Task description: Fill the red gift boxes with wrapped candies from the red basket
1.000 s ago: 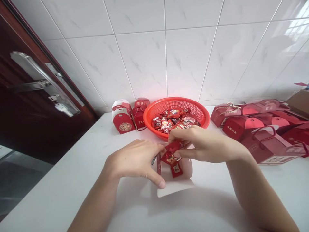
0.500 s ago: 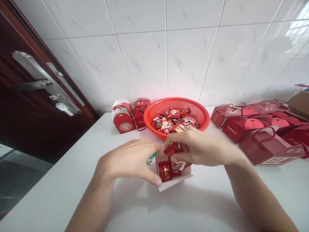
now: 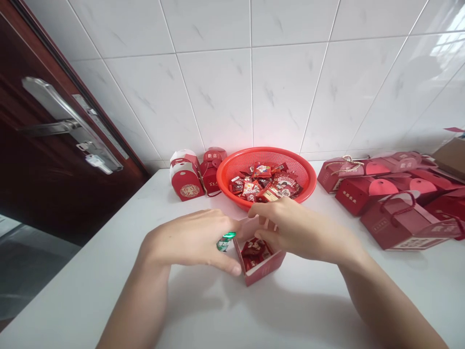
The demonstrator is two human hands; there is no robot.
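Note:
A small red cardboard box (image 3: 265,269) stands with its top open, and red-wrapped candies (image 3: 256,249) lie inside. Over its far right side is my right hand (image 3: 290,228), fingers curved and apart, with no candy visible between them. My left hand (image 3: 196,240) is at the box's left side, its thumb by the near left corner. A green and white wrapped candy (image 3: 225,241) shows between thumb and forefinger, apparently held in the curled fingers, which are hidden under the hand.
Behind the box, a red plastic basket (image 3: 310,186) holds many wrapped candies. Two red gift boxes (image 3: 187,182) stand to its left by the tiled wall. Several more red boxes with handles (image 3: 395,218) crowd the right side. A brown door (image 3: 32,155) is at the left.
The red candy in my right hand has left the fingers, and candies lie in the box. The box has tipped so its red front wall now shows. My left thumb has risen slightly.

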